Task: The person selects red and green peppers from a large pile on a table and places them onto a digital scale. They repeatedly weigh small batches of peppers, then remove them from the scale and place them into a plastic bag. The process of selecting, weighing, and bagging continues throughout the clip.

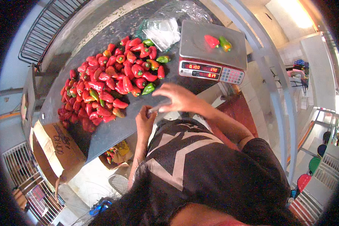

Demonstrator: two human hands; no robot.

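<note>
My left hand is at the near edge of the dark table, its fingers closed on a thin translucent piece that looks like plastic film. Close by to the right, my right hand hovers with fingers apart and slightly blurred; whether its thumb touches the film cannot be made out. Beyond my hands lies a large heap of mostly red peppers. One green pepper rests at the heap's near edge, close to my right fingertips. A red pepper and a green-orange pepper lie on the digital scale.
Clear plastic bags lie between heap and scale. A cardboard box stands at the table's left end; another box with peppers sits below the edge. Blue metal posts rise at right, near a red surface.
</note>
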